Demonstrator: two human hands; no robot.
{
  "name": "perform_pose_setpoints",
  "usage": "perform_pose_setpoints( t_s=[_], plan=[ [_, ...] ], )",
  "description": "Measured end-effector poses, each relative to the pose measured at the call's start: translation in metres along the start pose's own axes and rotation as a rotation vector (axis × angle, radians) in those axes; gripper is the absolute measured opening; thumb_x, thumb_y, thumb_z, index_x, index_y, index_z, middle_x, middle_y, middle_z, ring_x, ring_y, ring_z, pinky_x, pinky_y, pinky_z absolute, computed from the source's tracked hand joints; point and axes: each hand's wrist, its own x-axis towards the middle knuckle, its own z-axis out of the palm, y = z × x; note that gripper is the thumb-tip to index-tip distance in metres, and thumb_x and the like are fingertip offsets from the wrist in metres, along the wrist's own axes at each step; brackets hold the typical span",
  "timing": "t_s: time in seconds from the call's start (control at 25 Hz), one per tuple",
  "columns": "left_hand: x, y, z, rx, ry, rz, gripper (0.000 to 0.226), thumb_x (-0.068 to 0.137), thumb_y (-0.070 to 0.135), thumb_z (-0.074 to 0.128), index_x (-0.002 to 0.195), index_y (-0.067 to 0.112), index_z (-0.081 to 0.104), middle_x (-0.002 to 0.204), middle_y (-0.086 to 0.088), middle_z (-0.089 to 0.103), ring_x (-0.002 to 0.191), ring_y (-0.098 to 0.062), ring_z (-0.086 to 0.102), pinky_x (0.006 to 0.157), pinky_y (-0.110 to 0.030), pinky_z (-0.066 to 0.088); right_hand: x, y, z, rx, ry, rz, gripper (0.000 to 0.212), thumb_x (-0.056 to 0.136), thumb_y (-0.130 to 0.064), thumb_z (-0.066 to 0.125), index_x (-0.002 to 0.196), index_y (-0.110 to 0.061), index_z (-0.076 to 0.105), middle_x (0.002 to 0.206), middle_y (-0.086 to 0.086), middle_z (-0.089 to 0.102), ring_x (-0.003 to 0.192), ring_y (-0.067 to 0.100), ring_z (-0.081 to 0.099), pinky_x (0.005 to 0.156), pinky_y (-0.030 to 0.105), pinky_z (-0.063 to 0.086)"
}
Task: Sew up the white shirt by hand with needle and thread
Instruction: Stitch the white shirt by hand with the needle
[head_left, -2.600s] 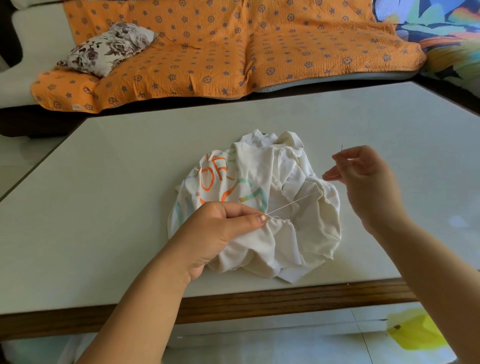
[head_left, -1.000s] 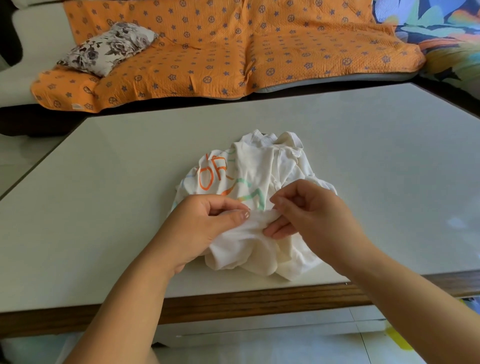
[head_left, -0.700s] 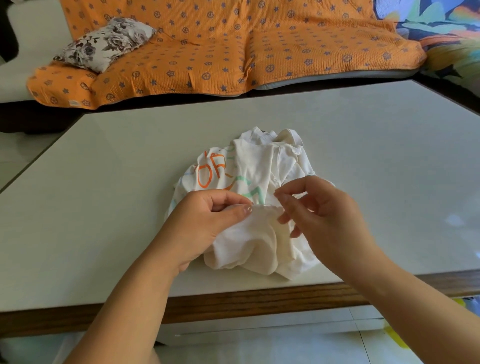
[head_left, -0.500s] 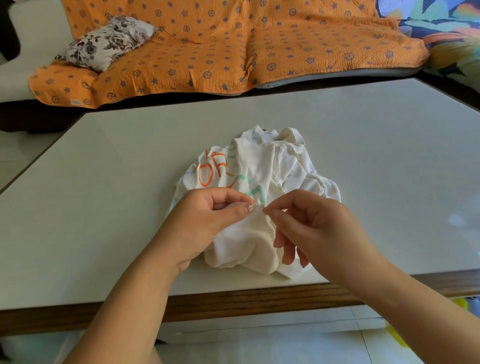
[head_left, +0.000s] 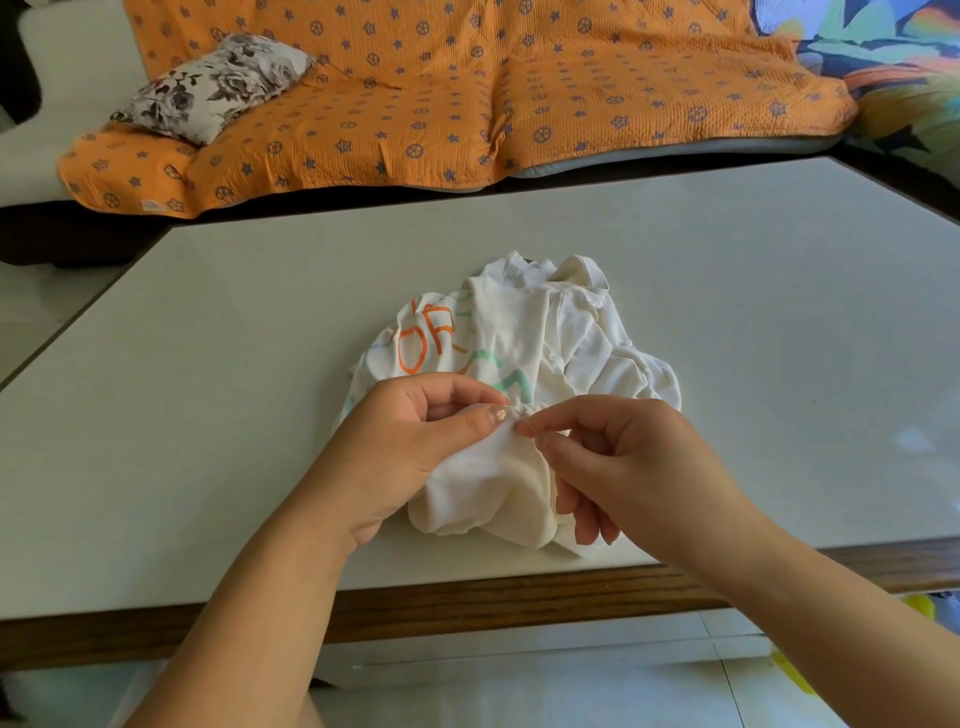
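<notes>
- Brings the right hand (head_left: 623, 462) back in from its raised pull out at the right, down to the bunched seam just beside the left thumb.
- Pinches a thin metal needle (head_left: 525, 425) between right thumb and forefinger, tip at the cloth, with the other fingers curled loosely over the near folds.
- Grips a gathered fold of the crumpled white cotton shirt with orange and green printed letters (head_left: 519, 332) in the left hand (head_left: 405, 447), thumb pressed on top.
- Leaves the shirt heaped on the pale matt table top (head_left: 208, 364), mid-table, close to the wooden near edge.
- Looks like the start of another stitch.
- Calls next for pushing the tip through the pinched fold clear of the left thumb, then drawing off to the right until snug.
- Shows no thread plainly; too fine to tell.
</notes>
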Motion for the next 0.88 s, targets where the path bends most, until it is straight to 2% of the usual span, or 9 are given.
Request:
perform_pose_setpoints(
  t_s=[0.24,0.44,0.56,0.64,0.68,0.8,0.88],
  plan=[
    [0.000,0.000,0.000,0.072,0.003,0.033,0.017,0.068,0.031,0.073,0.083,0.025,0.079,0.089,-0.002,0.077,0.088,-0.011,0.070,0.086,-0.029,0.052,0.002,0.002,0.003,0.000,0.013,0.025,0.018,0.094,-0.017,0.056,0.092,-0.026,0.071,0.053,0.001,0.064,0.040,0.013,0.057,0.043,0.020,0.045],
    [-0.001,0.000,0.007,0.245,0.001,0.141,0.014,0.077,0.027,0.073,0.083,0.039,0.077,0.090,0.010,0.076,0.092,-0.005,0.070,0.086,-0.022,0.052,0.007,0.004,0.006,-0.023,0.040,0.027,0.013,0.095,-0.021,0.058,0.084,-0.019,0.066,0.056,0.003,0.066,0.039,0.011,0.055,0.042,0.019,0.044],
    [0.001,-0.004,0.008,0.328,0.044,0.158,0.017,0.083,0.025,0.075,0.085,0.042,0.075,0.090,0.011,0.075,0.093,-0.011,0.069,0.091,-0.032,0.054,0.009,0.006,0.008,0.009,0.051,0.021,0.013,0.096,-0.021,0.058,0.085,-0.015,0.063,0.059,0.004,0.068,0.043,0.013,0.059,0.043,0.019,0.046],
    [0.001,-0.005,0.008,0.311,0.063,0.141,0.009,0.079,0.036,0.075,0.087,0.040,0.075,0.090,0.009,0.075,0.096,-0.015,0.068,0.095,-0.039,0.053,0.009,0.006,0.008,0.056,0.048,0.016,0.013,0.096,-0.021,0.059,0.088,-0.013,0.062,0.062,0.005,0.069,0.048,0.019,0.064,0.045,0.022,0.048],
    [0.001,-0.006,0.009,0.307,0.072,0.135,0.012,0.076,0.040,0.073,0.087,0.039,0.075,0.091,0.009,0.075,0.097,-0.014,0.068,0.096,-0.040,0.052,0.008,0.007,0.009,0.084,0.045,0.016,0.013,0.096,-0.020,0.059,0.089,-0.010,0.062,0.062,0.006,0.069,0.050,0.022,0.065,0.045,0.023,0.049],
    [0.001,-0.005,0.012,0.293,0.067,0.124,0.009,0.082,0.033,0.075,0.085,0.042,0.076,0.092,0.013,0.075,0.098,-0.006,0.067,0.095,-0.033,0.051,0.007,0.005,0.010,0.163,0.041,0.018,0.011,0.096,-0.017,0.060,0.093,-0.007,0.057,0.065,0.010,0.070,0.055,0.029,0.068,0.047,0.028,0.053],
    [0.000,-0.005,0.013,0.312,0.055,0.124,0.016,0.084,0.024,0.073,0.082,0.040,0.076,0.091,0.017,0.075,0.095,0.003,0.066,0.090,-0.019,0.049,0.009,0.005,0.010,0.224,0.033,0.018,0.008,0.096,-0.015,0.059,0.100,-0.011,0.054,0.069,0.012,0.072,0.058,0.030,0.069,0.050,0.030,0.055]
  ],
)
